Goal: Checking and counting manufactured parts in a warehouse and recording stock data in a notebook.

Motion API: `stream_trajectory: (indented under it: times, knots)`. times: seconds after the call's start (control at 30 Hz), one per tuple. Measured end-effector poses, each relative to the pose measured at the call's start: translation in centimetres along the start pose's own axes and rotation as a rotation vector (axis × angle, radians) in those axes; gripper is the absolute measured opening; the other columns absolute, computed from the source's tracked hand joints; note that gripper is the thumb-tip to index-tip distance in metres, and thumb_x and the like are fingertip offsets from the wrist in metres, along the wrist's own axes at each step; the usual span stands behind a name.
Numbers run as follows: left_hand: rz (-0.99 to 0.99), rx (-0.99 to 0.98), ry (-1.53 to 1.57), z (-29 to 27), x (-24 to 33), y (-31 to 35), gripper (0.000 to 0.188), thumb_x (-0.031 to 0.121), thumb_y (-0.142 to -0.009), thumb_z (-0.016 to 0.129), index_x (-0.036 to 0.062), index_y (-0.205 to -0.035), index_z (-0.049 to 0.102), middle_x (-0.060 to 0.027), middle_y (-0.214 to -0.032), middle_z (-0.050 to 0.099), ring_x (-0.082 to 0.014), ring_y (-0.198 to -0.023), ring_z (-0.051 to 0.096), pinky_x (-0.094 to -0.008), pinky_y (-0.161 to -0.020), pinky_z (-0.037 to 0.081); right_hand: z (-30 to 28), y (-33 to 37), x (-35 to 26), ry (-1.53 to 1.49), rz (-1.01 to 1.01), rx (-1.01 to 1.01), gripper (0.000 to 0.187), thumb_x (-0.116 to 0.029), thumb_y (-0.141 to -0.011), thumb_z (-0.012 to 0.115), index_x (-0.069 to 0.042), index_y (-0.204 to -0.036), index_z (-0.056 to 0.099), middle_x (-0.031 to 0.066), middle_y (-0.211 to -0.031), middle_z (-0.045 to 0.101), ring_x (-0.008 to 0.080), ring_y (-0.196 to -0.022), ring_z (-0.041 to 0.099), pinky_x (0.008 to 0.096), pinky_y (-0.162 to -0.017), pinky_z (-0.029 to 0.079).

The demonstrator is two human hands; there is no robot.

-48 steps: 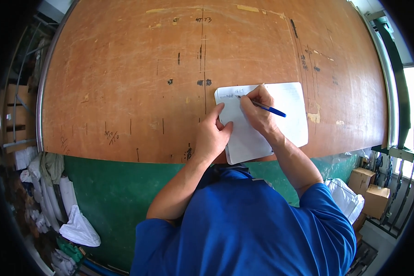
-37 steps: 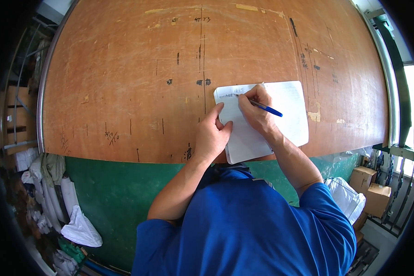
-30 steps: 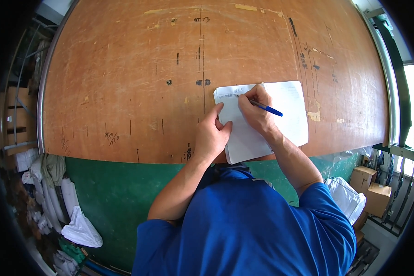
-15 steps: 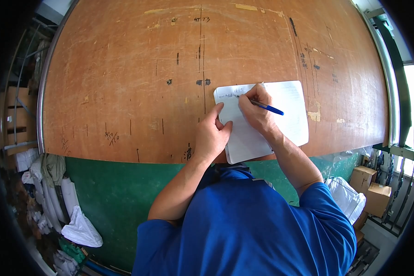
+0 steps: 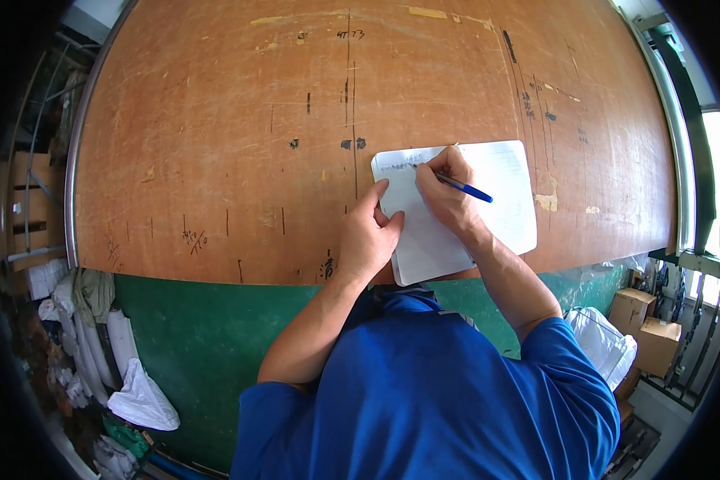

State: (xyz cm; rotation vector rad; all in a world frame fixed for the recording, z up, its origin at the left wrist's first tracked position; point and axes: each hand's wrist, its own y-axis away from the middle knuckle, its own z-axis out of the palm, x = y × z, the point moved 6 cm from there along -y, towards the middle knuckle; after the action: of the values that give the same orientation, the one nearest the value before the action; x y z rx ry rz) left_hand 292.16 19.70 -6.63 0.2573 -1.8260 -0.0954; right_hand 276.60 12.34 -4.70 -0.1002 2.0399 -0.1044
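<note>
A white notebook (image 5: 504, 188) with rounded corners and faint ruled lines lies tilted near the table's front edge. Its upper left part carries a little dark handwriting. My right hand (image 5: 450, 192) rests on the page, its fingers closed round a pen (image 5: 476, 192) with a blue cap end. The pen's tip is at the end of the handwriting, partly hidden by the fingers. On the notebook's left edge lies my left hand (image 5: 372, 232), thumb and forefinger apart, pressing the pages flat without gripping anything.
The wide brown wooden table (image 5: 208, 120) bears scratches, tape scraps and dark pen marks. Beyond its front edge is a green floor (image 5: 192, 344). White plastic bags (image 5: 144, 400) and rolls stand at left. Cardboard boxes (image 5: 656, 344) and a clear bag (image 5: 604, 344) are at right.
The pen has shifted very slightly, its blue end tipping a little lower, and the handwriting looks marginally longer. My left hand has stayed in place.
</note>
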Motion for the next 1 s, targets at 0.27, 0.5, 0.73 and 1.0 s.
stream_trajectory:
  times: [0.27,0.5,0.73,1.0]
  knots:
    - [0.008,-0.004,-0.01,0.0,0.0,0.1,0.051,0.006,-0.077,0.072,-0.0014,-0.125,0.058,-0.0084,-0.057,0.058,-0.0149,-0.051,0.057,-0.0314,-0.052,0.047,-0.1,0.1,0.1,0.029,0.014,-0.046,0.013,-0.006,-0.08,0.065,-0.001,-0.075,0.053,0.0097,-0.065,0.06,0.013,-0.06,0.058,0.0296,-0.053,0.048]
    - [-0.012,-0.011,-0.002,0.4,-0.1,0.6,0.051,0.007,-0.077,0.072,-0.001,-0.126,0.058,-0.0081,-0.058,0.058,-0.0148,-0.051,0.057,-0.0314,-0.053,0.047,-0.6,0.7,0.5,0.022,0.026,-0.041,0.013,-0.005,-0.081,0.064,-0.001,-0.077,0.052,0.0099,-0.064,0.06,0.0128,-0.059,0.058,0.0297,-0.053,0.048]
    - [-0.013,-0.021,-0.002,0.2,0.0,-0.4,0.052,0.005,-0.078,0.074,-0.0002,-0.127,0.058,-0.0024,-0.057,0.057,-0.0075,-0.051,0.052,-0.0265,-0.05,0.044,-0.7,0.0,1.0,0.026,0.055,-0.007,0.013,-0.006,-0.081,0.064,-0.001,-0.078,0.052,0.012,-0.066,0.061,0.0134,-0.06,0.058,0.0301,-0.054,0.048]
    - [0.033,0.032,-0.102,0.0,-0.1,0.1,0.047,0.01,-0.081,0.07,0.0011,-0.126,0.058,-0.0195,-0.094,0.07,-0.0201,-0.076,0.067,-0.0347,-0.071,0.054,-0.3,0.3,2.2,-0.033,0.036,0.019,0.012,-0.002,-0.081,0.063,-0.003,-0.077,0.052,0.0012,-0.063,0.051,0.0087,-0.061,0.045,0.0302,-0.05,0.038]
